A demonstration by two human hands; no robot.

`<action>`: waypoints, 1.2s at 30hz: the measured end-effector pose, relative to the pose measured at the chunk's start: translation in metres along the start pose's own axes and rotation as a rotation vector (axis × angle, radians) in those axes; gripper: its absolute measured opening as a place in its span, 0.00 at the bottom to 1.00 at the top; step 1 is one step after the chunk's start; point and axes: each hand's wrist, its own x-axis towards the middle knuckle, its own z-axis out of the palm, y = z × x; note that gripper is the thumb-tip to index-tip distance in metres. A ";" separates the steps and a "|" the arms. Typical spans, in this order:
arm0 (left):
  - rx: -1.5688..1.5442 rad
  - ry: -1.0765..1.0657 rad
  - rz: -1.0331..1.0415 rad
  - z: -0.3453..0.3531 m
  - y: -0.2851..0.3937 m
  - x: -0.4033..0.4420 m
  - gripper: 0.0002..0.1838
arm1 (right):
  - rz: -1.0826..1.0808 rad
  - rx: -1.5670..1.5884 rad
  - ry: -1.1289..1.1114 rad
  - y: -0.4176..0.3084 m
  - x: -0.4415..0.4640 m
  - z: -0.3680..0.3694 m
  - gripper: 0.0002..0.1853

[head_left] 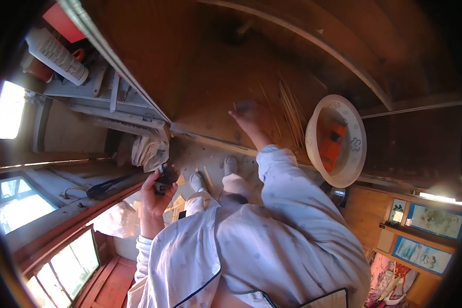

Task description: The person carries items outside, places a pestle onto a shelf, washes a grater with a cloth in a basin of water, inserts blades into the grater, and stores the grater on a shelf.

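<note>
At both hands (154,197) (250,124) — small dark objects (167,178) (245,106)

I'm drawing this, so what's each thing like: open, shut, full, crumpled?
Left hand: curled around dark object.
Right hand: blurred, grip unclear.
Ridged thing: at right hand; held or loose, unclear.
Bowl: holding orange thing.
Bottle: seems upright; cap not visible.
Sticks: loosely bunched.
Pale bundle: crumpled.
Shoes: on feet.

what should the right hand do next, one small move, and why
Perhaps secure the dark ridged object in the right hand: blur hides whether it is firmly gripped, and the left hand holds a second dark object, so it seems less free to help.
</note>
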 end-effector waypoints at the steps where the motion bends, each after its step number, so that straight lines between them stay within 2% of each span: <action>1: 0.011 0.010 -0.006 0.006 -0.007 0.005 0.17 | 0.120 0.010 -0.027 -0.007 0.004 -0.004 0.26; 2: 0.023 0.018 -0.012 0.012 -0.013 0.008 0.17 | 0.239 0.018 -0.054 -0.013 0.006 -0.006 0.28; 5: 0.039 0.058 -0.004 0.022 -0.026 0.016 0.16 | 0.083 -0.140 0.374 -0.012 0.003 -0.007 0.15; 8: 0.032 0.037 -0.054 0.024 -0.035 0.032 0.16 | 0.087 0.167 -0.025 -0.010 -0.008 -0.070 0.29; 11: 0.053 0.056 -0.077 0.030 -0.040 0.043 0.16 | 0.053 0.137 0.216 0.017 -0.030 -0.142 0.26; 12: 0.062 0.058 -0.096 0.031 -0.041 0.048 0.16 | -0.053 0.160 0.469 0.028 -0.030 -0.168 0.13; 13: 0.070 0.058 -0.112 0.033 -0.041 0.053 0.16 | 0.116 0.142 0.358 0.069 -0.044 -0.181 0.23; 15: 0.089 0.056 -0.135 0.037 -0.044 0.062 0.15 | 0.524 0.257 0.349 0.096 -0.055 -0.220 0.23; 18: 0.087 0.036 -0.164 0.045 -0.049 0.072 0.15 | 0.331 -0.330 0.591 0.141 -0.062 -0.230 0.22; 19: 0.091 0.032 -0.165 0.047 -0.051 0.075 0.15 | 0.255 -0.411 0.578 0.138 -0.060 -0.227 0.22; 21: 0.106 0.027 -0.170 0.051 -0.053 0.078 0.14 | 0.374 0.175 0.330 0.126 -0.052 -0.188 0.23; 22: 0.112 0.030 -0.172 0.052 -0.055 0.080 0.14 | 0.363 -0.024 0.138 0.100 -0.042 -0.172 0.23; 24: 0.118 0.032 -0.166 0.053 -0.058 0.081 0.14 | 0.254 -0.148 -0.047 0.094 -0.023 -0.124 0.26; 25: 0.112 0.052 -0.156 0.056 -0.059 0.078 0.15 | 0.163 -0.075 -0.046 0.114 -0.015 -0.090 0.28; 27: 0.088 0.054 -0.130 0.055 -0.060 0.072 0.14 | 0.178 -0.395 -0.179 0.101 0.002 -0.093 0.31; 29: 0.068 0.057 -0.097 0.051 -0.059 0.064 0.14 | 0.406 -0.440 -0.359 0.110 0.028 -0.085 0.39; 32: 0.058 0.113 -0.046 0.039 -0.055 0.052 0.14 | 0.547 -0.618 -0.453 0.152 0.051 -0.059 0.43; 36: 0.039 0.139 0.010 0.022 -0.047 0.037 0.14 | 0.765 -0.345 -0.499 0.116 0.057 -0.085 0.46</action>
